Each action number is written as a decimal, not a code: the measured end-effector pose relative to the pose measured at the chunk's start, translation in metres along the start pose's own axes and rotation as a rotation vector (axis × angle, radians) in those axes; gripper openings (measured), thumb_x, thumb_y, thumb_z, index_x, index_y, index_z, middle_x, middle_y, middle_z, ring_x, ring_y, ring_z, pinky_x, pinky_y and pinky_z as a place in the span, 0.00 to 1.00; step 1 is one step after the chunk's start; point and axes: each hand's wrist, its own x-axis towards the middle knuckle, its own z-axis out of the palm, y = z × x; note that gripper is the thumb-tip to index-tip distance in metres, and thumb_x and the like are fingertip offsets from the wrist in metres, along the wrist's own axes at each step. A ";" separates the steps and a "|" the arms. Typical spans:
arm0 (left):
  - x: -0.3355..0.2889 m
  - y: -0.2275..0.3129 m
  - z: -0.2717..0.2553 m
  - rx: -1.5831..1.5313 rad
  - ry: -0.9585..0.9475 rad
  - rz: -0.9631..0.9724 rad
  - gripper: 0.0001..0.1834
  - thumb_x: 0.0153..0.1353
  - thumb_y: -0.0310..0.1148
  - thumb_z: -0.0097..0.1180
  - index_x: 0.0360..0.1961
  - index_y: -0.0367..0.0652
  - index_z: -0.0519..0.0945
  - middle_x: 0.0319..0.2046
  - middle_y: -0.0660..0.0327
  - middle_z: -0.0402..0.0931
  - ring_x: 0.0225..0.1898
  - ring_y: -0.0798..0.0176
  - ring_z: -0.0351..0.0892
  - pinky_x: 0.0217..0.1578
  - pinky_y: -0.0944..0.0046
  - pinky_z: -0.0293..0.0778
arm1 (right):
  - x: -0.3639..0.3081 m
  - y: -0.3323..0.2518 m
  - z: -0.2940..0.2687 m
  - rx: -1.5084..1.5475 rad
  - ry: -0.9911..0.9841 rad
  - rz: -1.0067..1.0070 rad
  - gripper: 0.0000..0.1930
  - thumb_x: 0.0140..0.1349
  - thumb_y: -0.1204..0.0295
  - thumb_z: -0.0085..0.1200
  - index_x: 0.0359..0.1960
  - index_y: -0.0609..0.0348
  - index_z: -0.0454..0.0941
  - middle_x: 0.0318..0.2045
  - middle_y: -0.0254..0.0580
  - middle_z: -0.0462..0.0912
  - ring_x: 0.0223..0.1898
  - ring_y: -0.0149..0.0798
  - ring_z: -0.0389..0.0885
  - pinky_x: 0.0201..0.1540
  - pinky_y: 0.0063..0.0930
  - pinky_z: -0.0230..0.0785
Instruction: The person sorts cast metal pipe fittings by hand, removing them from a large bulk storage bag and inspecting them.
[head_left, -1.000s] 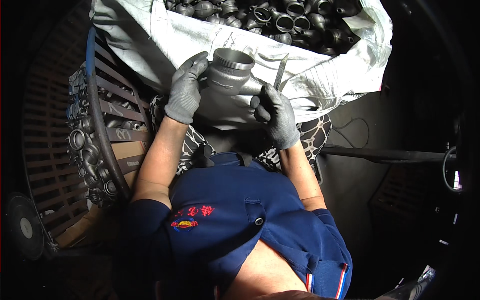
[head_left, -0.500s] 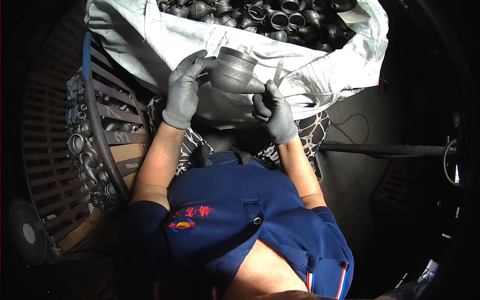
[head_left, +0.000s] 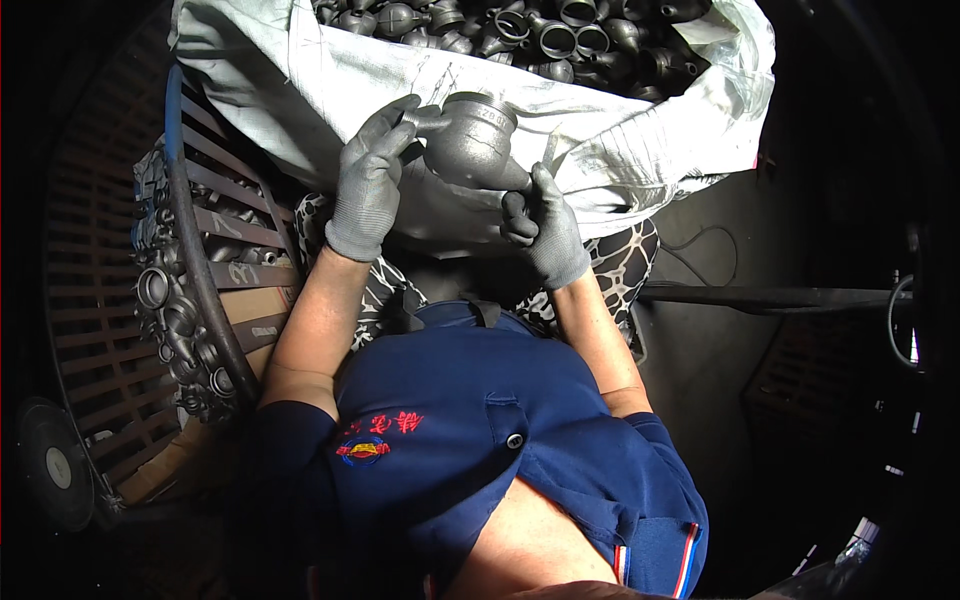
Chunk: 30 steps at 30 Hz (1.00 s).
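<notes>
A dark grey metal casting (head_left: pixel 468 148), with a round body, a ring-shaped rim on top and narrow necks at the sides, is held up in front of the white sack. My left hand (head_left: pixel 372 185), in a grey knit glove, pinches the neck on its left. The lower right neck meets the fingertips of my gloved right hand (head_left: pixel 547 228). From that hand's closed fingers a thin, flat, pointed tool (head_left: pixel 551 150) sticks upward; its grip is hidden, so its exact kind cannot be made out.
Behind the casting stands a large white woven sack (head_left: pixel 620 140) full of similar dark castings (head_left: pixel 558 40). To my left, a slatted metal basket (head_left: pixel 185 200) holds smaller metal fittings (head_left: pixel 180 320) and cardboard (head_left: pixel 255 303). A dark bar (head_left: pixel 760 297) runs across at right.
The casting has turned in my hands, bringing its left neck into view and its rim more edge-on. My right hand has shifted slightly left, and the thin tool with it.
</notes>
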 end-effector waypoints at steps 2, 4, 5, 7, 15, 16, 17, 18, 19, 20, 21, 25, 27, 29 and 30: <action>-0.001 0.007 0.007 -0.022 0.093 -0.140 0.21 0.66 0.30 0.41 0.57 0.28 0.64 0.47 0.50 0.76 0.55 0.60 0.70 0.60 0.62 0.59 | -0.001 0.001 -0.002 0.001 -0.027 0.004 0.26 0.70 0.48 0.31 0.38 0.59 0.72 0.10 0.26 0.57 0.09 0.22 0.48 0.12 0.14 0.43; -0.001 0.010 0.014 -0.100 0.101 -0.138 0.21 0.66 0.29 0.42 0.57 0.29 0.65 0.46 0.51 0.76 0.54 0.61 0.70 0.59 0.62 0.60 | -0.001 0.003 -0.002 0.002 -0.054 0.008 0.27 0.70 0.48 0.30 0.41 0.60 0.73 0.11 0.26 0.59 0.09 0.22 0.48 0.12 0.14 0.43; -0.001 0.010 0.016 -0.178 0.107 -0.135 0.21 0.65 0.29 0.43 0.57 0.29 0.65 0.46 0.52 0.76 0.54 0.62 0.70 0.58 0.63 0.61 | -0.002 0.004 -0.003 0.026 -0.041 0.021 0.26 0.70 0.49 0.30 0.42 0.61 0.73 0.12 0.27 0.61 0.09 0.22 0.48 0.12 0.14 0.43; -0.001 0.009 0.014 -0.139 0.121 -0.126 0.20 0.65 0.29 0.44 0.56 0.29 0.67 0.44 0.54 0.76 0.52 0.63 0.71 0.57 0.64 0.63 | -0.002 0.006 -0.005 0.051 -0.027 0.034 0.26 0.70 0.50 0.30 0.42 0.61 0.72 0.13 0.27 0.63 0.08 0.22 0.48 0.12 0.13 0.43; -0.002 0.005 0.002 0.001 0.243 -0.147 0.16 0.60 0.27 0.56 0.48 0.30 0.74 0.39 0.59 0.76 0.40 0.71 0.76 0.41 0.73 0.74 | 0.001 0.009 -0.005 0.061 0.053 0.086 0.23 0.69 0.55 0.36 0.44 0.65 0.71 0.28 0.39 0.75 0.16 0.20 0.56 0.15 0.11 0.49; -0.002 0.007 0.003 0.003 0.256 -0.139 0.16 0.60 0.27 0.56 0.48 0.30 0.74 0.38 0.59 0.77 0.39 0.71 0.76 0.40 0.73 0.73 | 0.003 0.010 -0.007 0.061 0.053 0.086 0.23 0.69 0.55 0.36 0.44 0.65 0.71 0.28 0.39 0.75 0.16 0.20 0.56 0.15 0.11 0.49; -0.002 0.007 0.003 0.005 0.270 -0.130 0.17 0.59 0.27 0.57 0.48 0.30 0.75 0.38 0.59 0.77 0.37 0.72 0.76 0.39 0.74 0.73 | 0.005 0.011 -0.011 0.087 -0.023 0.086 0.22 0.69 0.56 0.38 0.44 0.65 0.71 0.28 0.39 0.75 0.16 0.20 0.57 0.16 0.11 0.50; -0.002 0.007 0.002 0.005 0.270 -0.131 0.17 0.59 0.27 0.57 0.48 0.30 0.75 0.38 0.59 0.77 0.37 0.72 0.76 0.39 0.74 0.73 | 0.006 0.011 -0.013 0.113 -0.098 0.086 0.20 0.68 0.57 0.39 0.44 0.65 0.71 0.29 0.38 0.75 0.16 0.20 0.57 0.17 0.11 0.50; -0.002 0.005 -0.001 0.019 0.262 -0.132 0.17 0.59 0.26 0.57 0.48 0.30 0.75 0.37 0.59 0.77 0.36 0.72 0.76 0.38 0.74 0.73 | 0.005 0.011 -0.014 0.113 -0.097 0.086 0.20 0.68 0.57 0.39 0.44 0.65 0.71 0.29 0.38 0.75 0.16 0.20 0.57 0.17 0.11 0.50; -0.002 0.005 -0.002 0.032 0.254 -0.134 0.17 0.58 0.26 0.58 0.47 0.30 0.75 0.36 0.60 0.77 0.35 0.72 0.76 0.37 0.74 0.72 | 0.005 0.012 -0.014 0.145 -0.098 0.085 0.19 0.67 0.57 0.40 0.43 0.64 0.71 0.29 0.38 0.75 0.16 0.20 0.57 0.16 0.11 0.50; -0.002 0.005 -0.002 0.032 0.254 -0.136 0.17 0.58 0.26 0.58 0.47 0.30 0.75 0.36 0.60 0.77 0.35 0.72 0.76 0.37 0.74 0.72 | 0.004 0.012 -0.014 0.177 -0.099 0.083 0.18 0.67 0.58 0.41 0.43 0.63 0.70 0.29 0.38 0.75 0.16 0.20 0.57 0.16 0.12 0.50; -0.002 0.012 0.002 0.112 0.275 -0.134 0.15 0.58 0.26 0.58 0.46 0.30 0.75 0.33 0.61 0.77 0.32 0.72 0.76 0.36 0.74 0.72 | -0.002 0.011 -0.010 0.098 -0.054 0.053 0.18 0.67 0.57 0.41 0.42 0.61 0.71 0.24 0.35 0.72 0.14 0.21 0.55 0.16 0.12 0.49; -0.002 0.013 0.003 0.138 0.280 -0.137 0.15 0.58 0.25 0.58 0.45 0.30 0.76 0.32 0.61 0.77 0.31 0.72 0.76 0.35 0.75 0.71 | -0.001 0.012 -0.014 0.055 -0.157 0.020 0.17 0.68 0.57 0.41 0.40 0.59 0.71 0.18 0.31 0.66 0.13 0.22 0.53 0.15 0.13 0.49; -0.003 0.013 0.003 0.124 0.255 -0.114 0.14 0.57 0.24 0.58 0.44 0.29 0.75 0.30 0.60 0.77 0.29 0.72 0.76 0.34 0.75 0.71 | -0.002 0.013 -0.012 0.053 -0.134 0.013 0.16 0.68 0.56 0.40 0.38 0.57 0.70 0.16 0.30 0.64 0.13 0.22 0.53 0.15 0.14 0.49; -0.003 0.014 0.005 0.126 0.256 -0.114 0.14 0.57 0.24 0.58 0.44 0.29 0.75 0.30 0.60 0.77 0.29 0.72 0.76 0.34 0.75 0.71 | -0.002 0.013 -0.012 0.051 -0.111 0.006 0.16 0.68 0.56 0.40 0.36 0.55 0.70 0.15 0.29 0.61 0.13 0.23 0.53 0.15 0.14 0.49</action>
